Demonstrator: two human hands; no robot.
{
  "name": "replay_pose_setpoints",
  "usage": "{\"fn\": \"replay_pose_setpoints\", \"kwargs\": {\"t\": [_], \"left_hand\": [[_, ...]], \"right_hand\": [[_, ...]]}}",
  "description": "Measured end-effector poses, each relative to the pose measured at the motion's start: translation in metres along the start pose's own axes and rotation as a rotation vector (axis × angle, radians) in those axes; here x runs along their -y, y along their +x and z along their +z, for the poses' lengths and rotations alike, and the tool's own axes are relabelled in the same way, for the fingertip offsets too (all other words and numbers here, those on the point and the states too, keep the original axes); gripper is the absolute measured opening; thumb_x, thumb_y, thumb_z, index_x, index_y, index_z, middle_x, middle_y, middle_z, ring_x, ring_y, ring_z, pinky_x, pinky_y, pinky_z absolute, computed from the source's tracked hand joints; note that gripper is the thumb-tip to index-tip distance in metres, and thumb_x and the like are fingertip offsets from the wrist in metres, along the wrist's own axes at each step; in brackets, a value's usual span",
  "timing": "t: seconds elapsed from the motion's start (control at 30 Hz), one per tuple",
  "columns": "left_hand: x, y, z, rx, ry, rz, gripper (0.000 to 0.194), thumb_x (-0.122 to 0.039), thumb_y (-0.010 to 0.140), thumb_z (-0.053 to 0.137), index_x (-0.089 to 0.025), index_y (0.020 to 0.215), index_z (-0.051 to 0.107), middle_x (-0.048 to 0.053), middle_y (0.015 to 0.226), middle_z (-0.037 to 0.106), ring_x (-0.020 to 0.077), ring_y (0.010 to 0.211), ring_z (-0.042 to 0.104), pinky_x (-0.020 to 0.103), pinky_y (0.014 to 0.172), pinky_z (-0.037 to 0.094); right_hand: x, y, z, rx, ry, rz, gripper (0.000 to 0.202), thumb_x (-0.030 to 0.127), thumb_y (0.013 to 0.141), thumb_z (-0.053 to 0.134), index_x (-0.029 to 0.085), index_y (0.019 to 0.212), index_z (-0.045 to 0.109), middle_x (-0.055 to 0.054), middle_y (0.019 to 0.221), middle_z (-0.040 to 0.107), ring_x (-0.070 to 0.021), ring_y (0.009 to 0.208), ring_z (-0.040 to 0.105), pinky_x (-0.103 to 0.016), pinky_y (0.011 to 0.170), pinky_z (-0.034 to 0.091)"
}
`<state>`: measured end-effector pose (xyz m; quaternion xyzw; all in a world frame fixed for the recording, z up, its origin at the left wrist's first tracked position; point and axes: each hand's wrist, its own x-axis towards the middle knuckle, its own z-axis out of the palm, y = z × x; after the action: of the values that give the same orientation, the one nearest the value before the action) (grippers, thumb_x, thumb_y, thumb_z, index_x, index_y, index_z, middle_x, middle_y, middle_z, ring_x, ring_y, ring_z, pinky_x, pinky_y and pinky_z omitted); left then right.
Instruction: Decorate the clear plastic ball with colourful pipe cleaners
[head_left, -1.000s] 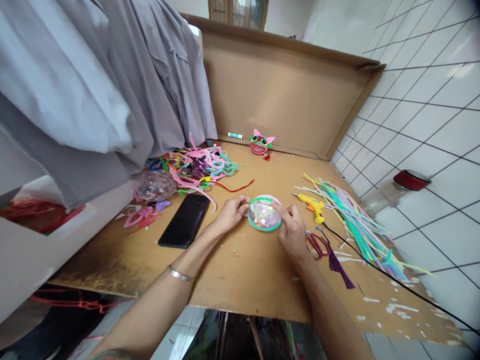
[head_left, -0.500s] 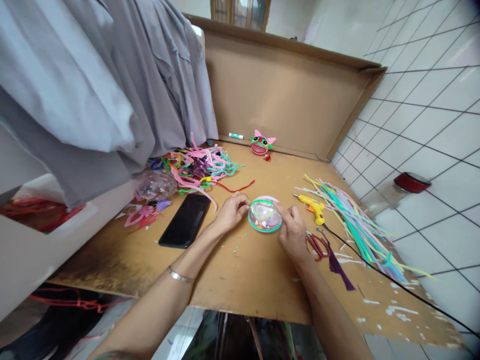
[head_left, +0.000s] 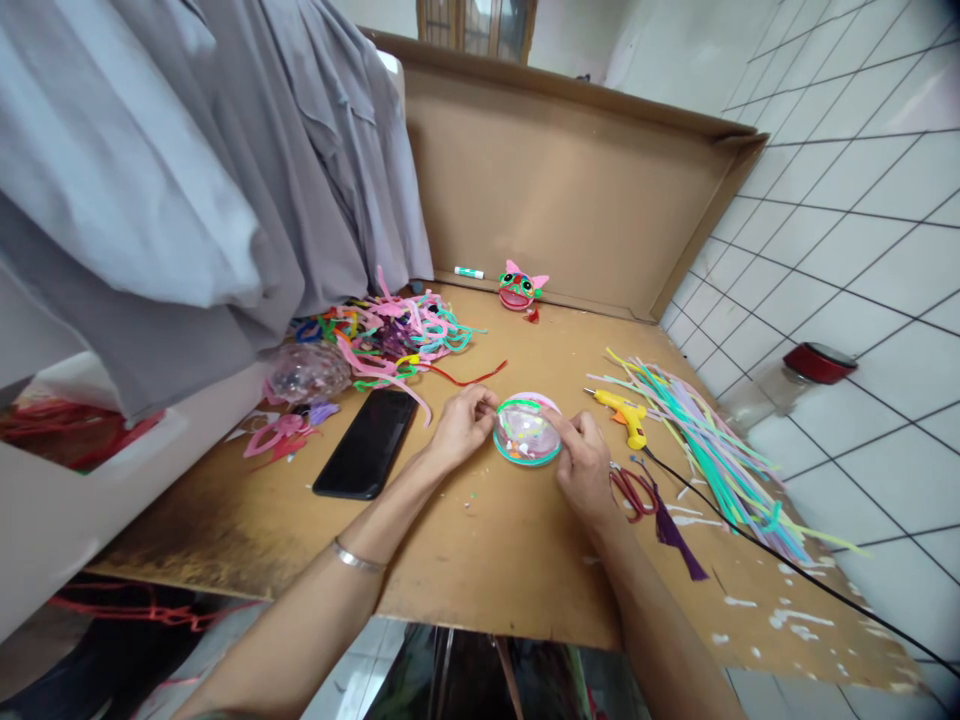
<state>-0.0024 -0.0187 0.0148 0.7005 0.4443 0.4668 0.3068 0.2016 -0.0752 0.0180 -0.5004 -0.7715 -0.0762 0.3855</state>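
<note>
A clear, rounded plastic dome with small coloured bits inside lies on the table, bordered by teal and pink fuzzy stems. A bright green pipe cleaner runs across its far side. At its left rim my left hand is closed, the fingertips pinched at the edge. My right hand grips the right side, its index finger laid on the dome's upper surface and the other fingers curled; the thumb is hidden. Red-handled scissors and a yellow glue gun lie just right of that hand.
A black phone lies left, below a tangled pipe cleaner heap. Straight pipe cleaners and a purple tassel are at right. A decorated pink-eared head and a glue stick stand by the cardboard wall.
The view has shifted very slightly. My right index finger has moved a little further inward over the dome; my left hand stays at the rim.
</note>
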Motion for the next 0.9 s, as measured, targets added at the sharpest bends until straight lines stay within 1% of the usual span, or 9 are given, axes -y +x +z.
{"fn": "replay_pose_setpoints", "kwargs": {"t": [0.07, 0.13, 0.23, 0.33, 0.4, 0.5, 0.7, 0.83, 0.9], "left_hand": [[0.0, -0.001, 0.0, -0.004, -0.08, -0.003, 0.018, -0.008, 0.072, 0.051, -0.015, 0.087, 0.054, 0.003, 0.084, 0.06, 0.0107, 0.069, 0.058, 0.023, 0.065, 0.049], [-0.001, -0.001, -0.001, 0.003, -0.086, 0.038, 0.018, -0.011, 0.074, 0.051, -0.016, 0.091, 0.053, 0.004, 0.087, 0.06, 0.0115, 0.071, 0.059, 0.024, 0.065, 0.049], [-0.006, -0.004, -0.005, 0.016, 0.055, 0.107, 0.018, -0.016, 0.082, 0.045, -0.016, 0.097, 0.055, 0.006, 0.091, 0.063, 0.0148, 0.078, 0.062, 0.028, 0.072, 0.05], [-0.013, -0.006, -0.009, 0.016, 0.215, 0.131, 0.026, -0.027, 0.09, 0.042, -0.017, 0.111, 0.055, 0.008, 0.098, 0.067, 0.0184, 0.088, 0.064, 0.031, 0.08, 0.049], [-0.018, -0.007, -0.011, 0.009, 0.267, 0.135, 0.031, -0.034, 0.094, 0.038, -0.017, 0.114, 0.055, 0.008, 0.101, 0.068, 0.0195, 0.091, 0.065, 0.031, 0.082, 0.049], [-0.026, -0.008, -0.012, 0.012, 0.317, 0.116, 0.035, -0.038, 0.096, 0.034, -0.017, 0.108, 0.059, 0.009, 0.1, 0.07, 0.0197, 0.092, 0.066, 0.03, 0.082, 0.048], [-0.033, -0.008, -0.014, 0.053, 0.382, 0.074, 0.039, -0.046, 0.094, 0.039, -0.015, 0.106, 0.061, 0.006, 0.078, 0.068, 0.0194, 0.075, 0.065, 0.03, 0.073, 0.049], [-0.032, -0.008, -0.015, 0.073, 0.375, 0.148, 0.037, -0.045, 0.095, 0.039, -0.017, 0.102, 0.063, 0.007, 0.09, 0.069, 0.0182, 0.083, 0.064, 0.029, 0.077, 0.048], [-0.032, -0.008, -0.015, 0.089, 0.371, 0.174, 0.039, -0.044, 0.096, 0.035, -0.018, 0.098, 0.064, 0.007, 0.091, 0.069, 0.018, 0.085, 0.064, 0.028, 0.078, 0.047]], "right_hand": [[0.0, 0.0, 0.0, 0.004, 0.008, -0.005, 0.057, -0.001, 0.081, 0.036, 0.026, 0.125, 0.061, -0.003, 0.078, 0.041, -0.0176, 0.071, 0.044, -0.029, 0.064, 0.04], [-0.001, 0.0, 0.0, 0.009, 0.011, -0.008, 0.057, -0.001, 0.081, 0.036, 0.026, 0.126, 0.06, -0.003, 0.078, 0.041, -0.0177, 0.071, 0.044, -0.029, 0.064, 0.04], [-0.001, -0.001, 0.001, 0.019, -0.01, -0.005, 0.058, -0.001, 0.08, 0.037, 0.027, 0.126, 0.06, -0.003, 0.079, 0.042, -0.0179, 0.072, 0.044, -0.029, 0.065, 0.04], [0.0, -0.001, 0.0, 0.032, -0.047, -0.009, 0.059, -0.001, 0.08, 0.039, 0.029, 0.126, 0.06, -0.003, 0.08, 0.044, -0.0179, 0.073, 0.045, -0.029, 0.067, 0.04], [0.003, -0.001, -0.001, 0.041, -0.059, -0.022, 0.057, 0.0, 0.081, 0.039, 0.029, 0.125, 0.06, -0.004, 0.081, 0.045, -0.0178, 0.074, 0.045, -0.029, 0.067, 0.04], [0.01, 0.001, -0.004, 0.045, -0.078, -0.051, 0.052, 0.0, 0.083, 0.038, 0.027, 0.12, 0.063, -0.004, 0.081, 0.046, -0.0174, 0.073, 0.044, -0.028, 0.067, 0.04], [0.018, 0.002, -0.006, 0.051, -0.148, -0.116, 0.049, 0.001, 0.085, 0.039, 0.025, 0.121, 0.063, -0.004, 0.08, 0.046, -0.0174, 0.072, 0.043, -0.028, 0.065, 0.037], [0.02, 0.001, -0.008, 0.071, -0.146, -0.109, 0.051, 0.001, 0.084, 0.039, 0.025, 0.126, 0.058, -0.005, 0.082, 0.049, -0.0181, 0.074, 0.044, -0.028, 0.065, 0.038], [0.02, 0.002, -0.009, 0.073, -0.143, -0.101, 0.051, 0.002, 0.084, 0.039, 0.024, 0.127, 0.057, -0.005, 0.082, 0.05, -0.0188, 0.074, 0.045, -0.029, 0.066, 0.038]]}}
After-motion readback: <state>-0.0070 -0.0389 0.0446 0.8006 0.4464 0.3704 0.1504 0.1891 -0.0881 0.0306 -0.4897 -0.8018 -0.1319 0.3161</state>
